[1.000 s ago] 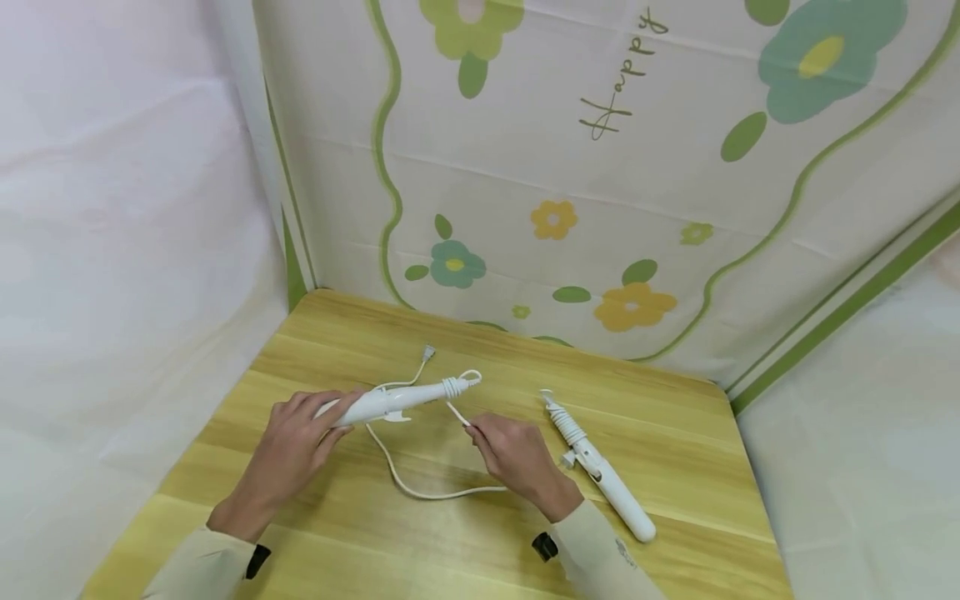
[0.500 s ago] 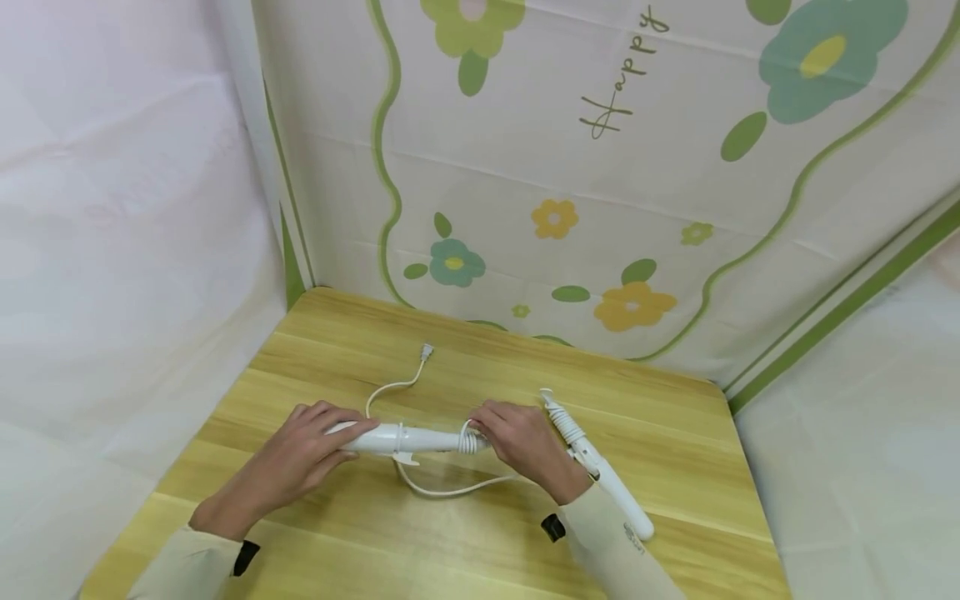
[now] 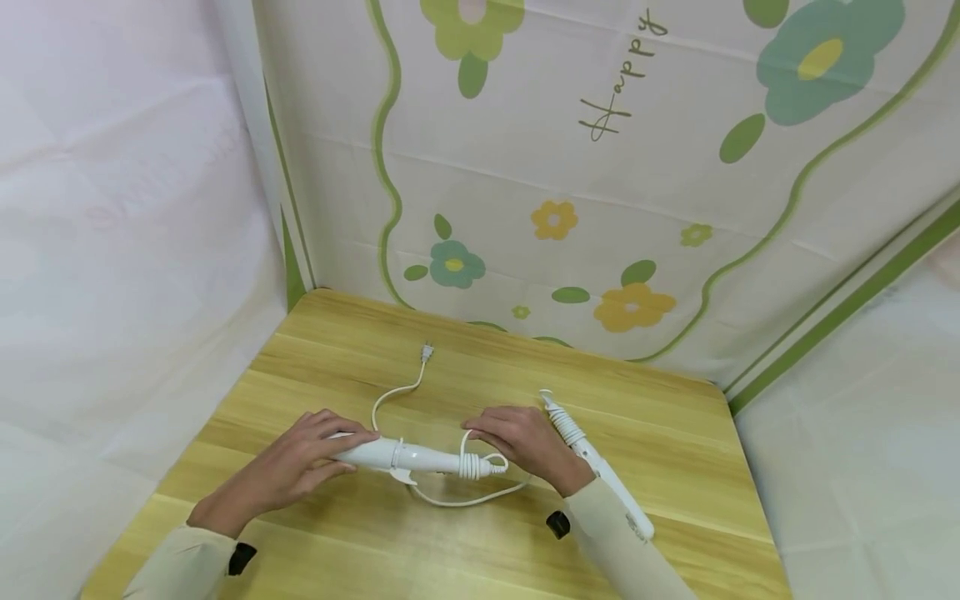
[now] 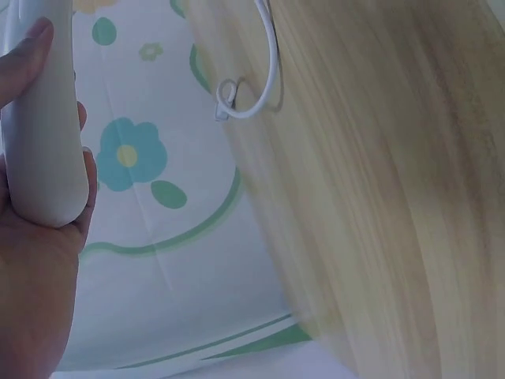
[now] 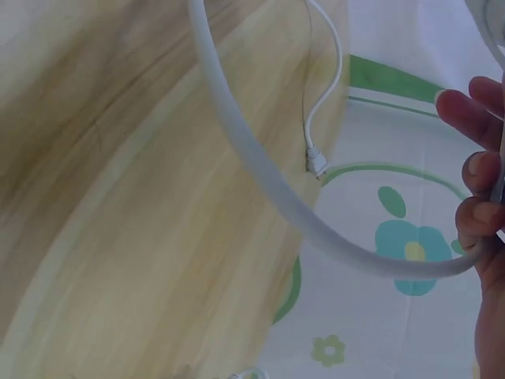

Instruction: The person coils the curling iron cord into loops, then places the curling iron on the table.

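A white curling iron point(image 3: 431, 458) lies level just over the table, its thin end toward the right. My left hand point(image 3: 300, 462) grips its thick, rounded end; the left wrist view shows thumb and fingers around that smooth white body point(image 4: 47, 142). Several turns of power cord point(image 3: 468, 467) circle the thin end. Beside them, my right hand point(image 3: 528, 442) pinches the cord, which bows out from its fingers in the right wrist view as a thick white arc point(image 5: 268, 185). The cord's slack point(image 3: 465, 503) curves on the table below the iron.
Farther back on the wooden table point(image 3: 337, 333) lies the two-prong plug point(image 3: 427, 352). A second white curling iron point(image 3: 615, 487), its cord wound round its thin end, lies at the right, partly behind my right sleeve. A flowered cloth point(image 3: 510, 167) hangs behind the table.
The iron and my left hand have come down toward me. My right hand passed round the iron's thin end with the cord and is now at its far side. The second iron has not moved.
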`<state>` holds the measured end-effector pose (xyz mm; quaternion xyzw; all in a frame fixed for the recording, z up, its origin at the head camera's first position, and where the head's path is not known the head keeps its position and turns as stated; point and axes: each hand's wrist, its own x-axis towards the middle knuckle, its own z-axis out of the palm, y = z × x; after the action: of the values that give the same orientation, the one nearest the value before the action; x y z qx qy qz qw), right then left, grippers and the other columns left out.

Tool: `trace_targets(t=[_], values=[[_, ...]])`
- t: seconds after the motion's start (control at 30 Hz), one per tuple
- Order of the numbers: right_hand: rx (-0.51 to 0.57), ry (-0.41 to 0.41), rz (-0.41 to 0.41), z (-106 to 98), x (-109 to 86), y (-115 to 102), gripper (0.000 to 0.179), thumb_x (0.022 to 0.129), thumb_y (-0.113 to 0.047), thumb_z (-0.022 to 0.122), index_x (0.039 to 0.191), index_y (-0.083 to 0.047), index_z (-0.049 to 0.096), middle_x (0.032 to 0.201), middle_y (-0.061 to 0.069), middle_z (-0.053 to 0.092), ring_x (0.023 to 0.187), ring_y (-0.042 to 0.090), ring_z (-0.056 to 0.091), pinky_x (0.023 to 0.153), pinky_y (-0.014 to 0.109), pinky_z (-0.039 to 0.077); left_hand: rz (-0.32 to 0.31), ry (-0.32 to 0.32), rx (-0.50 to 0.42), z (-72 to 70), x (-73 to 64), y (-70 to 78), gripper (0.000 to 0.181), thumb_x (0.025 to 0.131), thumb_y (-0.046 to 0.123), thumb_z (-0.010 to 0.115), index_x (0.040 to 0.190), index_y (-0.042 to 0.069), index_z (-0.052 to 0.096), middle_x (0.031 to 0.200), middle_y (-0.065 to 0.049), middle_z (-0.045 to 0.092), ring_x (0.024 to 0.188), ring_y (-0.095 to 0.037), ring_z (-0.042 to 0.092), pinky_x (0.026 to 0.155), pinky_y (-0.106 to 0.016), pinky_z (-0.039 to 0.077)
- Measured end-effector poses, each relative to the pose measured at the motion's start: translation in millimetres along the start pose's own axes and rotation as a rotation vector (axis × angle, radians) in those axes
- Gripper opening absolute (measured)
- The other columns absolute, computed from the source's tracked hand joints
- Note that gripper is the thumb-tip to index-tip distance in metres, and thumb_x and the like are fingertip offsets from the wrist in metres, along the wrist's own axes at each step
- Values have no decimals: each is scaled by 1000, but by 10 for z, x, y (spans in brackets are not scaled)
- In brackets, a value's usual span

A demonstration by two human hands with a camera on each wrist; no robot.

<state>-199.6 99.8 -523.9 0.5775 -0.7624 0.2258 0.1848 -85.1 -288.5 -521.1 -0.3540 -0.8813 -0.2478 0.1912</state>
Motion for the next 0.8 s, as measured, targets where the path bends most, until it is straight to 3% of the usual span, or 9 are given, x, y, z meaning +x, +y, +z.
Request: trace_targets(t=[0.27, 0.43, 0.53, 0.6, 0.7, 0.8], values=[[145, 82, 107, 237, -62, -63, 31, 116, -25, 54, 122, -9, 80, 104, 1, 84, 86, 11, 79, 79, 23, 63, -110, 58, -146, 106, -32, 17, 68, 80, 7, 92, 144, 19, 72, 131, 1, 76, 115, -13, 66, 90, -35, 60], [170, 103, 152, 362, -106, -174, 32, 117, -19, 52, 114, -6, 81, 99, 2, 84, 85, 10, 79, 76, 16, 60, -223, 115, -167, 92, -7, 40, 67, 84, 4, 90, 147, 19, 70, 133, -3, 75, 115, -8, 63, 86, -32, 61], [192, 105, 204, 349, -64, -238, 20, 112, -8, 62, 103, -10, 80, 92, -1, 82, 67, 2, 67, 63, 10, 49, -271, 147, -150, 37, 37, 29, 69, 84, 2, 89, 147, 20, 70, 132, -3, 75, 113, -6, 62, 83, -30, 60], [264, 114, 261, 306, -12, -271, 20, 107, 2, 64, 101, -9, 80, 89, 1, 82, 60, -1, 57, 57, 11, 44, -260, 133, -136, 15, 60, 22, 69, 83, 2, 90, 147, 19, 70, 131, -3, 75, 113, -9, 63, 83, -32, 60], [357, 120, 347, 223, 51, -304, 30, 96, 15, 63, 105, -8, 80, 92, 5, 81, 64, -3, 52, 59, 15, 45, -217, 70, -126, 36, 66, 39, 67, 84, 5, 91, 147, 18, 70, 133, -4, 75, 113, -13, 65, 85, -34, 61], [404, 100, 409, 159, 95, -304, 42, 85, 21, 60, 112, -5, 80, 96, 8, 82, 76, 2, 62, 68, 23, 54, -223, 38, -115, 86, 53, 74, 65, 85, 9, 91, 146, 18, 71, 133, -4, 75, 114, -15, 66, 86, -34, 61]])
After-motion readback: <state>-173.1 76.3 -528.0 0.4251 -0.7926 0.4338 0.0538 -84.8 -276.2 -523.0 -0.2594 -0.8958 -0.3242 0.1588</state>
